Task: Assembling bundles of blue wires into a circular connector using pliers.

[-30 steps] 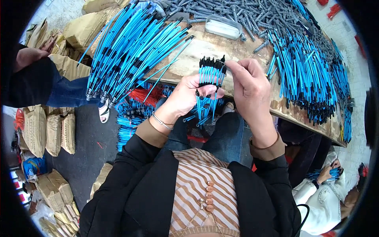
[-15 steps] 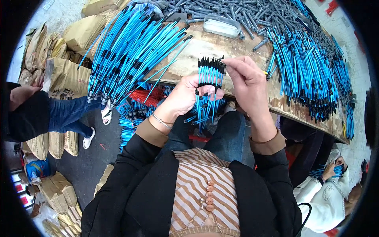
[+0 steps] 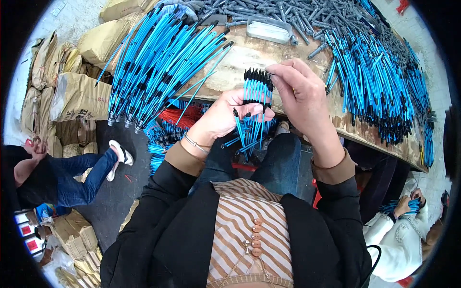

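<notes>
My left hand (image 3: 222,114) is closed around a row of thin blue rods with black tips (image 3: 258,87), held upright over my lap. Their black tips form a nearly even line at the top. Below the fingers more blue lengths hang down at various angles. At the row's right end, my right hand (image 3: 305,93) pinches thumb and forefinger together against the black tips. What lies between those fingertips is too small to make out.
A wooden table (image 3: 245,58) bears a clear plastic box (image 3: 269,30), a heap of grey plastic pieces (image 3: 307,14) and blue-rod piles at left (image 3: 158,67) and right (image 3: 374,86). Paper sacks (image 3: 81,98) stand left. One person (image 3: 57,177) is at left, another (image 3: 396,240) at lower right.
My right hand has shifted slightly, staying at the tips of the row. The person at left has moved lower in the view, with the legs at a new angle.
</notes>
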`<state>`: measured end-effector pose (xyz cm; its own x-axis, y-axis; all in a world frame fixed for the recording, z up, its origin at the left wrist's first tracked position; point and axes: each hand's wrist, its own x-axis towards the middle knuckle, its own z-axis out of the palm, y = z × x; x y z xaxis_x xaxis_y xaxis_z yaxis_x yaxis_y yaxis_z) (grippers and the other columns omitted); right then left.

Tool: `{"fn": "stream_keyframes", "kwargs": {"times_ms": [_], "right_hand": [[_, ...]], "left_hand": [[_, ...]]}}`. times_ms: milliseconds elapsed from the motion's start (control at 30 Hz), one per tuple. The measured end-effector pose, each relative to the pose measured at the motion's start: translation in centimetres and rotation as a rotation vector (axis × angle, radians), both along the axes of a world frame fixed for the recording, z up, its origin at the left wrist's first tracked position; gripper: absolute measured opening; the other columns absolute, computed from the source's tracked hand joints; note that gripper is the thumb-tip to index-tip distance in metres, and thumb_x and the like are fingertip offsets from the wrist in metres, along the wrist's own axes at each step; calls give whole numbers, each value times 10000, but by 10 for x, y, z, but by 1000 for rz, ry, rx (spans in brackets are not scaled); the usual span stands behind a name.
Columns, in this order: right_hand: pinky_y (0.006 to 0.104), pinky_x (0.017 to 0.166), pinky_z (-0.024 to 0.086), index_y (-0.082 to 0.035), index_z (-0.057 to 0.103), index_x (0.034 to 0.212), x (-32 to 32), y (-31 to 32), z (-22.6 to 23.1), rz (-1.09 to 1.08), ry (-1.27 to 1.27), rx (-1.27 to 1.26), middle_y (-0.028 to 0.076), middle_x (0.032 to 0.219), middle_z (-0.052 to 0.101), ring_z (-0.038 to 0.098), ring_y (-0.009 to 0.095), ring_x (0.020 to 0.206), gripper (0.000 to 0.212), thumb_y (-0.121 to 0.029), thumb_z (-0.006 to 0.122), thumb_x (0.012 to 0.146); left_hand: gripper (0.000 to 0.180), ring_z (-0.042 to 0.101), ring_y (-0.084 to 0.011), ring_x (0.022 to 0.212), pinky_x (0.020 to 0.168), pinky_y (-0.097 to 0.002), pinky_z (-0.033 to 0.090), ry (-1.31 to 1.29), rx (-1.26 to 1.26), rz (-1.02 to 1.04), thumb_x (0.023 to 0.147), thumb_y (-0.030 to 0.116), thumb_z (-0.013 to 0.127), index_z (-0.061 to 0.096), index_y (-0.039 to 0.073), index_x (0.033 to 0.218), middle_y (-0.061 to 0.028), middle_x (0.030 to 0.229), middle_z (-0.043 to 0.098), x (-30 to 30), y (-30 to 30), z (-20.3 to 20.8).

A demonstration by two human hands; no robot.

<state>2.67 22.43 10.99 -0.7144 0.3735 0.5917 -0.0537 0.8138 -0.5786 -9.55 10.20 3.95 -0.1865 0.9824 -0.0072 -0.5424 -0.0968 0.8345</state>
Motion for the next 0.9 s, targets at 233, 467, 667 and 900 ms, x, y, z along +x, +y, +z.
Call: {"fn": "stream_keyframes", "kwargs": {"times_ms": [233, 467, 667, 900], "right_hand": [[236, 577, 386, -64, 679, 1012, 1, 1, -6, -29, -42, -41, 54, 820, 528, 477, 153, 663, 304, 82, 554, 777], [233, 598, 377, -80, 686, 1013, 3, 9, -1, 48, -101, -85, 35, 787, 495, 462, 146, 676, 322, 87, 553, 773], [238, 576, 374, -85, 689, 1009, 3, 2, 4, 14, -92, -17, 29, 777, 489, 456, 144, 653, 322, 88, 560, 770], [243, 562, 390, -70, 686, 988, 4, -2, 8, 4, -72, 47, 35, 804, 524, 479, 147, 646, 295, 85, 573, 765]], "left_hand": [[207, 666, -213, 784, 710, -254, 534, -7, -67, -17, 924, 136, 524, 587, -24, 1041, -150, 841, 663, 2, -2, 17], [312, 665, -208, 772, 708, -247, 534, -36, -67, -30, 939, 250, 524, 574, -34, 1058, -164, 841, 666, 0, 0, 13], [281, 662, -203, 767, 698, -241, 530, 48, -81, -22, 941, 217, 513, 579, -32, 1054, -162, 844, 669, -1, -4, 15], [237, 656, -183, 763, 698, -231, 522, 143, -89, -52, 940, 167, 502, 586, -19, 1059, -153, 848, 675, -5, -6, 20]]}}
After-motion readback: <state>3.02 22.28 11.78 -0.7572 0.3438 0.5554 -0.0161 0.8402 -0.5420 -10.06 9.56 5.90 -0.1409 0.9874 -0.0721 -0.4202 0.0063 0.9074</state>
